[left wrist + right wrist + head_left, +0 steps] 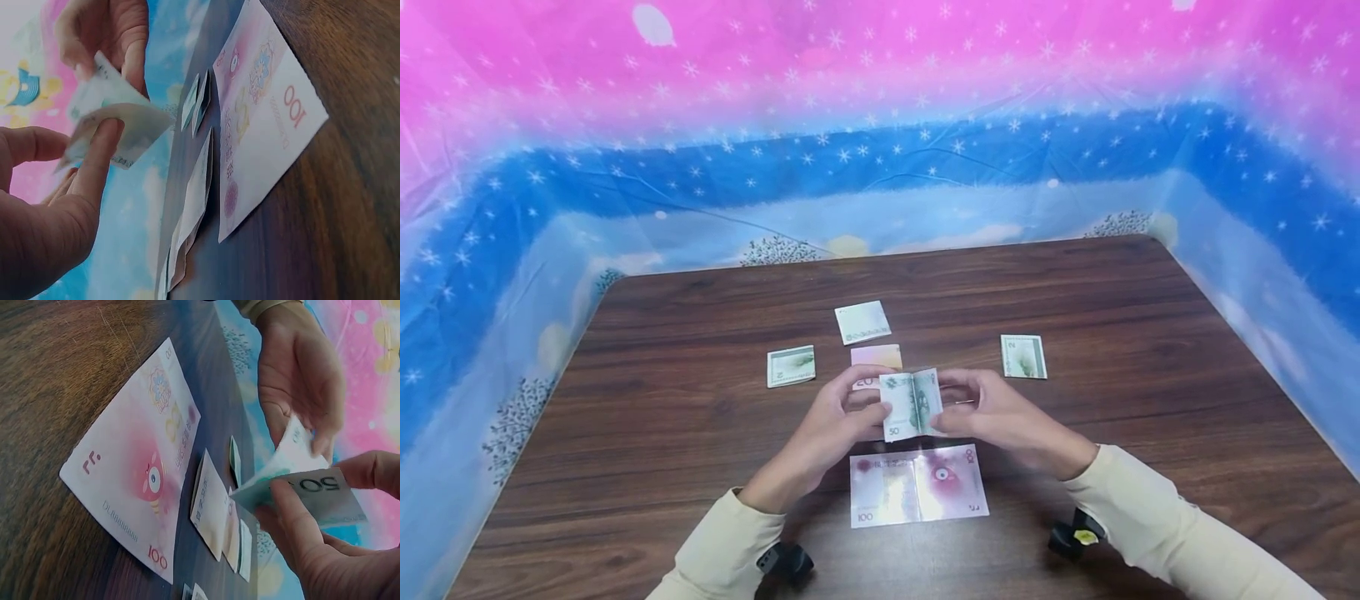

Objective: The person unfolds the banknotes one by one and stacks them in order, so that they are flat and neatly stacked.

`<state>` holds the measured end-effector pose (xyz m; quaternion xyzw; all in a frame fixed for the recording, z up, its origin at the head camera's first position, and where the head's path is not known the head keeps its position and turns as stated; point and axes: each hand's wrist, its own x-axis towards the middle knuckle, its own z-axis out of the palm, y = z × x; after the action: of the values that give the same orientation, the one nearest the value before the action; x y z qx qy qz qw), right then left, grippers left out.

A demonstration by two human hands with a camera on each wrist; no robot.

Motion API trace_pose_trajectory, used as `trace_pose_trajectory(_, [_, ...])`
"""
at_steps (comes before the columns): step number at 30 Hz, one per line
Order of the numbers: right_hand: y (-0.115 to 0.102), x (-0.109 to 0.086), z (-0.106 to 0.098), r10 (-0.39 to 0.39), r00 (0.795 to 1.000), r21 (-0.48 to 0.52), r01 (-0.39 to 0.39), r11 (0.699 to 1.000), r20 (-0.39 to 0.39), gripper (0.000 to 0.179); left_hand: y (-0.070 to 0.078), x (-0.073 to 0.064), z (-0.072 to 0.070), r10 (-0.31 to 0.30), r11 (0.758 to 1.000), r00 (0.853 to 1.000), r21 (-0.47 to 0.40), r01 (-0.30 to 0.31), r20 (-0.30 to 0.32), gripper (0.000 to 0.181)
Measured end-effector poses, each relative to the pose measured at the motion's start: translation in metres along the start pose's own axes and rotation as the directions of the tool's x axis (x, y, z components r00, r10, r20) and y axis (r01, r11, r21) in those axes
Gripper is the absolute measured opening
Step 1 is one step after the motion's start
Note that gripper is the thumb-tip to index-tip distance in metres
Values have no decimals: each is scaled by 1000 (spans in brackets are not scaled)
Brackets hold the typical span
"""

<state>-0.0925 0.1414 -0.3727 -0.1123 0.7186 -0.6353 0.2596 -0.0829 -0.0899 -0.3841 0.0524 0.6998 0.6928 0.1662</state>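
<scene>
Fingers of the left hand and right hand pinch opposite sides of the papery green 50 note, sharp crease down it, up above the wood-grain bench; a glossy pink 100 note lies flat, squarish folded green notes farther off.

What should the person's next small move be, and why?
Probably spread the creased green-and-white paper 50 note flat: the left hand and right hand pinch its opposite sides, it remains bent, and the pink-and-white rectangular paper 100 note lies open nearby.
</scene>
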Motion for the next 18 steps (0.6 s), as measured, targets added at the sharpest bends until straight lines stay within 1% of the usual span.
trace_pose_trajectory(3, [2,-1,-3,-10,1000,4,10,1000,-19,61,0,-2,-1,6,999,999,33,-5,-51,42])
trace_pose_trajectory(5, [3,-2,-5,-10,999,10,10,1000,-35,58,-1,-3,-3,9,999,997,51,-5,-74,41])
trace_pose_trajectory(11, [7,-5,-11,1,997,2,0,1000,-79,48,-4,-6,-8,15,995,995,98,-5,-98,37])
trace_pose_trajectory(15, [9,-6,-14,15,993,-28,-18,999,-116,49,-7,-7,-12,15,991,993,133,1,-118,33])
trace_pose_trajectory(18, [11,-7,-17,28,991,-49,-35,998,-133,47,-9,-7,-14,1,987,994,161,17,-112,32])
